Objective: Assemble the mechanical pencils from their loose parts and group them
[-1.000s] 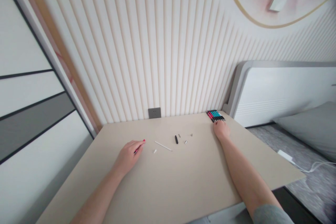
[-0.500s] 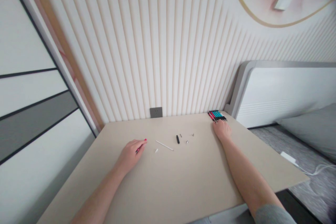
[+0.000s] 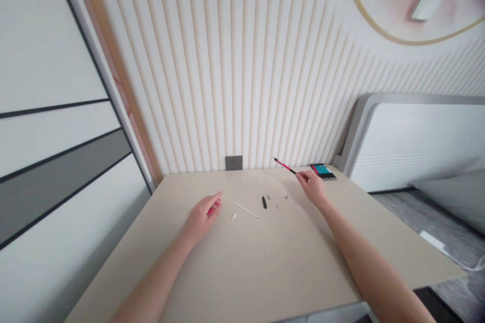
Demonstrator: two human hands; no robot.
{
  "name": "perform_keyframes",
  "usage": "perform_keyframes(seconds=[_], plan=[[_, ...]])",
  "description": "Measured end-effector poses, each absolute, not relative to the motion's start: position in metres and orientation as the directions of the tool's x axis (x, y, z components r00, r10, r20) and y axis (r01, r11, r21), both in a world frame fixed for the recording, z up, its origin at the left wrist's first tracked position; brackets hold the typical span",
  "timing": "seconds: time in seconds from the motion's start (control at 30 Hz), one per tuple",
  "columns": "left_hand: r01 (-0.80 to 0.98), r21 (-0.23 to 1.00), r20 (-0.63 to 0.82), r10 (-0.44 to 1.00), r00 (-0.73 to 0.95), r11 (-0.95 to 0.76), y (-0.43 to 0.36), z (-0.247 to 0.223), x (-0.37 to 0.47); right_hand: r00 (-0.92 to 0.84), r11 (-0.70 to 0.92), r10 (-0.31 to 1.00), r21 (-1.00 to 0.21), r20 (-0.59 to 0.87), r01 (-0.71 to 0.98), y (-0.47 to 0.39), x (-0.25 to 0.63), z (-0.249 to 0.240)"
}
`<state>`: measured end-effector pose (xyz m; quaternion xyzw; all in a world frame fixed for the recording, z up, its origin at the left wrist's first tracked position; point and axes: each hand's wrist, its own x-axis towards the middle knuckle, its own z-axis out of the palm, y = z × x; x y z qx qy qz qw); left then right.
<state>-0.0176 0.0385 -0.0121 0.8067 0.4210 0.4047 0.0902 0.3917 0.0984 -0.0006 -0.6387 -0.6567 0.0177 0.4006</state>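
My right hand (image 3: 312, 186) pinches a red-and-black pen (image 3: 285, 165) near one end, raised over the back right of the table. My left hand (image 3: 203, 216) is curled at the left, closed round a small pink-red pen part (image 3: 211, 210) that is mostly hidden by the fingers. Between the hands lie a thin white refill (image 3: 246, 210), a small white piece (image 3: 234, 216), a black pen grip (image 3: 264, 202) and several tiny metal pieces (image 3: 278, 207). Behind my right hand, a row of pens (image 3: 323, 171), mostly teal and black, lies near the table's back edge.
The beige table (image 3: 235, 267) stands against a ribbed wall with a dark socket (image 3: 234, 162). A bed with a pale headboard (image 3: 420, 146) is on the right, a white cabinet (image 3: 56, 202) on the left. A grey object (image 3: 326, 315) sits at the table's front edge.
My right hand has lifted a red-and-black pen from the row and drawn it left and up. My left hand stays near its spot, still holding the pink-red part. The view has shifted slightly.
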Motion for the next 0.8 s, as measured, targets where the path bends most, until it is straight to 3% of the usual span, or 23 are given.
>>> perform_keyframes(seconds=[0.1, 0.27, 0.47, 0.8], plan=[[0.508, 0.645, 0.562, 0.805, 0.191, -0.571, 0.034, -0.010, -0.010, 0.011, 0.416, 0.843, -0.665, 0.538, 0.620, 0.071, 0.322, 0.002], [0.283, 0.810, 0.513, 0.855, 0.081, -0.513, 0.022, 0.000, 0.003, -0.092, 0.450, 0.886, -0.794, 0.454, 0.409, 0.014, 0.233, -0.002], [0.263, 0.833, 0.489, 0.870, 0.059, -0.486, 0.015, 0.006, 0.012, -0.219, 0.515, 0.856, -0.737, 0.468, 0.437, -0.010, 0.213, -0.013], [0.220, 0.861, 0.464, 0.885, 0.029, -0.458, 0.019, 0.000, 0.015, -0.251, 0.551, 0.832, -0.680, 0.495, 0.484, -0.011, 0.212, -0.020]])
